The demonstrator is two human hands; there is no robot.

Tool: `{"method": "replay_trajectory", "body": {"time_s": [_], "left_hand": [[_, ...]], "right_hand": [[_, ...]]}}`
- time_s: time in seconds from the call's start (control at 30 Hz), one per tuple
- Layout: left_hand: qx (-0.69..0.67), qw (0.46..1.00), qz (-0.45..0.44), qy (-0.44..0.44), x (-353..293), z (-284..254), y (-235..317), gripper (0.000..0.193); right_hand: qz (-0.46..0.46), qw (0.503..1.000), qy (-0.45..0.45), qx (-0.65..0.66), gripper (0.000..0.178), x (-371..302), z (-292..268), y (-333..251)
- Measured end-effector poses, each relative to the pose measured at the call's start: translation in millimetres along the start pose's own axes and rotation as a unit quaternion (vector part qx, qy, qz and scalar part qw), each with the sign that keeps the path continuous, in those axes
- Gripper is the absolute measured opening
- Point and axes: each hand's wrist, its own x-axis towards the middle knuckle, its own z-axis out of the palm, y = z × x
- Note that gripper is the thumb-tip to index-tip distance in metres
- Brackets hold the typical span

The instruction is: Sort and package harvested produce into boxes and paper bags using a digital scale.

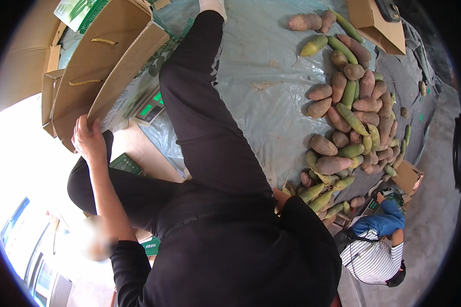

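Note:
At the left, my left hand (89, 140) is closed on the near edge of an opened cardboard box (123, 66), its fingers over the flap's rim. Two yellow cord handles show on the box's brown inner side. My right hand (280, 198) rests low beside my right thigh, next to the heap, and its fingers are mostly hidden by my leg and sleeve. Closest to it lie long green radish-like vegetables (312, 192), part of a heap with reddish-brown, sweet-potato-like roots (334, 165).
A scale with a lit green display (147, 110) stands beside the box. Plastic sheeting (261, 102) covers the floor. Another cardboard box (376, 25) is at the far right. A co-worker in a striped shirt (371, 258) bends over at the lower right.

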Motion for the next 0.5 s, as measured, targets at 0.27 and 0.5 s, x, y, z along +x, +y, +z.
{"method": "replay_trajectory", "body": {"time_s": [0.27,0.5], "left_hand": [[-0.004,1.0,-0.012,0.021,-1,4,-3,0.019],[-0.023,0.999,-0.031,-0.022,-1,2,2,0.019]], "right_hand": [[0.028,0.997,0.028,0.06,0.046,-31,18,14],[0.043,0.994,0.054,0.087,0.05,-40,9,13]]}}
